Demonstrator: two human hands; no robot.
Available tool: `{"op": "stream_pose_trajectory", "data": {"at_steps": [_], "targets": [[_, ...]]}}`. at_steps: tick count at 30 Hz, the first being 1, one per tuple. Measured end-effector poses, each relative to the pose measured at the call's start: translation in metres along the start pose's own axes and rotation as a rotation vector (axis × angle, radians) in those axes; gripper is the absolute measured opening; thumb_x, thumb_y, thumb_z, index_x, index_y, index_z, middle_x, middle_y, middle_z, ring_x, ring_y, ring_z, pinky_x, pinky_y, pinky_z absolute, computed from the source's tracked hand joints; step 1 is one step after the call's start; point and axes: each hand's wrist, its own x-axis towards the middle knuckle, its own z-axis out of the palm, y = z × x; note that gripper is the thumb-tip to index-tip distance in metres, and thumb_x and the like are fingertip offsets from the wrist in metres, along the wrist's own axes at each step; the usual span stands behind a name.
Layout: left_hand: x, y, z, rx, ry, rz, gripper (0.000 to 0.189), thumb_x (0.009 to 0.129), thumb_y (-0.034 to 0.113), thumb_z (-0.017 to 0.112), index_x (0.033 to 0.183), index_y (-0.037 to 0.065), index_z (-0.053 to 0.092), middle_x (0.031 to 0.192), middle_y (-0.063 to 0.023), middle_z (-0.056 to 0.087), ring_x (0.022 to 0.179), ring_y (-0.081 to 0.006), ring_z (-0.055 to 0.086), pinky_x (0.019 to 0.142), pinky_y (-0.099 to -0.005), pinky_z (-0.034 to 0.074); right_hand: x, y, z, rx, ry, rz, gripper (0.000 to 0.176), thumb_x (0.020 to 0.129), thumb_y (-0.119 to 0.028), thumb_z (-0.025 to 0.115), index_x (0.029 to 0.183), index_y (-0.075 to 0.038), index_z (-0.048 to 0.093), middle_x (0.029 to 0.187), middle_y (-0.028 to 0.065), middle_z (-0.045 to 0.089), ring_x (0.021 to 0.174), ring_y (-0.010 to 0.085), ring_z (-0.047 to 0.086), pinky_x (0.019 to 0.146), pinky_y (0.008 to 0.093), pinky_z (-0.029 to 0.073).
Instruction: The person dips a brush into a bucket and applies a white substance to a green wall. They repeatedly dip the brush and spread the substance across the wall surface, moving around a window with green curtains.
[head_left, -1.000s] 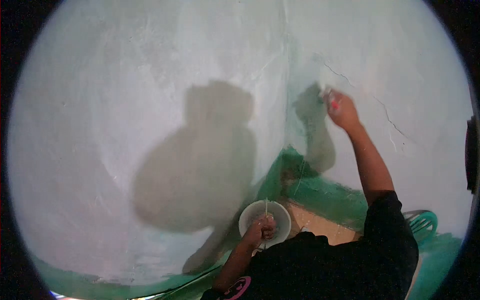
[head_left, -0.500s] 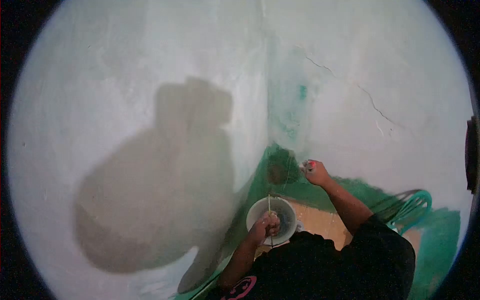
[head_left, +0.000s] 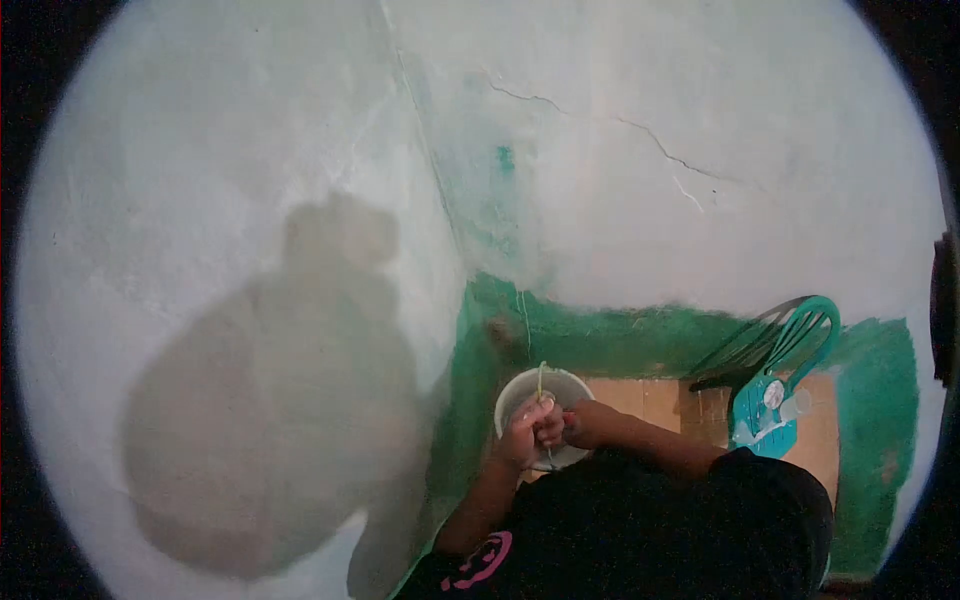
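Note:
My left hand [head_left: 522,430] is closed around the handle of a white bucket [head_left: 573,382], holding it in front of my body. The pale handle rises above the fist at the far rim. My right hand [head_left: 588,422] reaches over the bucket's mouth, close beside the left one. It is closed on what looks like a paintbrush [head_left: 568,413], of which only a small red part shows; its head is hidden by my hands and the bucket. The bucket's contents are mostly covered.
Two walls meet in a corner ahead; the right wall [head_left: 640,230] is whitish with a long crack and a green band [head_left: 620,335] low down. A teal fan-like appliance [head_left: 765,415] stands on the tan floor [head_left: 640,390] at right. My shadow falls on the left wall [head_left: 90,350].
My right hand has come down from the wall corner to the bucket. My left hand keeps its hold. The view has turned right, and more of the teal appliance shows.

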Motion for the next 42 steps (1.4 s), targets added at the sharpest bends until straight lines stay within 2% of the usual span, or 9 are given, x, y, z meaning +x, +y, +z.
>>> {"op": "stream_pose_trajectory", "data": {"at_steps": [9, 12, 15, 17, 20, 23, 27, 32, 42], "targets": [[-0.012, 0.008, 0.052, -0.011, 0.066, 0.215, 0.011, 0.082, 0.022, 0.045, 0.078, 0.016, 0.037, 0.057, 0.0056, 0.027, 0.045, -0.0056, 0.026, 0.041, -0.0213, 0.020, 0.029, 0.006, -0.017, -0.227, -0.013, -0.256, 0.020, 0.068, -0.022, 0.060, 0.076, -0.003, 0.062, 0.078, 0.0187, 0.061, 0.070, 0.0354, 0.059, 0.066, 0.0429, 0.047], [-0.012, 0.004, 0.064, 0.099, 0.295, 0.225, 0.015, 0.082, 0.022, 0.046, 0.073, 0.015, 0.036, 0.055, 0.0057, 0.026, 0.042, -0.0057, 0.023, 0.039, -0.0215, 0.018, 0.020, 0.001, -0.022, -0.243, -0.167, -0.233, 0.025, 0.070, -0.030, 0.057, 0.077, -0.006, 0.061, 0.075, 0.0188, 0.060, 0.072, 0.0348, 0.058, 0.067, 0.0429, 0.046], [-0.006, 0.003, 0.068, 0.073, 0.550, 0.246, 0.020, 0.083, 0.023, 0.046, 0.068, 0.015, 0.034, 0.053, 0.0059, 0.025, 0.041, -0.0056, 0.022, 0.038, -0.0220, 0.016, 0.017, 0.022, -0.030, -0.176, -0.032, -0.329, 0.025, 0.073, -0.031, 0.056, 0.077, -0.007, 0.061, 0.077, 0.0184, 0.060, 0.073, 0.0348, 0.057, 0.065, 0.0406, 0.046], [-0.004, 0.006, 0.071, 0.035, 0.614, 0.337, 0.024, 0.083, 0.023, 0.045, 0.064, 0.016, 0.033, 0.052, 0.0057, 0.024, 0.040, -0.0061, 0.021, 0.038, -0.0226, 0.016, 0.019, 0.032, -0.043, 0.202, 0.092, -0.269, 0.028, 0.080, -0.033, 0.053, 0.079, -0.006, 0.061, 0.074, 0.0143, 0.061, 0.068, 0.0278, 0.059, 0.062, 0.0355, 0.046], [0.004, 0.005, 0.076, 0.007, 0.657, 0.353, 0.027, 0.082, 0.024, 0.046, 0.061, 0.017, 0.032, 0.051, 0.0057, 0.024, 0.040, -0.0066, 0.021, 0.038, -0.0232, 0.016, 0.018, 0.050, -0.072, 0.680, -0.053, -0.147, 0.045, 0.081, -0.046, 0.047, 0.085, -0.004, 0.061, 0.077, 0.0121, 0.062, 0.073, 0.0257, 0.060, 0.067, 0.0340, 0.047], [0.023, 0.004, 0.080, -0.049, 0.769, 0.389, 0.027, 0.081, 0.025, 0.048, 0.062, 0.017, 0.032, 0.050, 0.0059, 0.023, 0.040, -0.0068, 0.021, 0.038, -0.0234, 0.016, 0.023, 0.085, -0.075, 0.605, -0.191, -0.047, 0.045, 0.083, -0.047, 0.045, 0.086, -0.004, 0.060, 0.076, 0.0085, 0.061, 0.071, 0.0199, 0.058, 0.067, 0.0324, 0.047], [0.031, 0.006, 0.085, -0.072, 0.678, 0.413, 0.026, 0.081, 0.026, 0.050, 0.063, 0.017, 0.034, 0.050, 0.0062, 0.024, 0.039, -0.0068, 0.021, 0.038, -0.0236, 0.016, 0.006, 0.099, -0.098, 0.779, -0.336, -0.195, 0.040, 0.086, -0.041, 0.043, 0.094, -0.005, 0.057, 0.083, 0.0071, 0.061, 0.073, 0.0190, 0.058, 0.067, 0.0320, 0.049], [0.044, 0.012, 0.090, -0.075, 0.832, 0.403, 0.025, 0.081, 0.025, 0.051, 0.065, 0.017, 0.035, 0.050, 0.0064, 0.025, 0.039, -0.0066, 0.022, 0.037, -0.0234, 0.016, 0.014, 0.119, -0.097, 1.216, -0.538, 0.001, 0.033, 0.090, -0.031, 0.039, 0.102, -0.003, 0.052, 0.094, 0.0068, 0.058, 0.081, 0.0197, 0.058, 0.067, 0.0314, 0.051], [0.058, 0.055, 0.068, -0.068, 0.612, 0.248, 0.026, 0.082, 0.023, 0.049, 0.062, 0.018, 0.032, 0.050, 0.0063, 0.023, 0.040, -0.0071, 0.021, 0.038, -0.0233, 0.017, 0.027, 0.118, -0.092, 1.175, -0.286, -0.090, 0.031, 0.090, -0.027, 0.039, 0.103, -0.002, 0.052, 0.089, 0.0064, 0.060, 0.076, 0.0163, 0.059, 0.065, 0.0288, 0.049]]}}
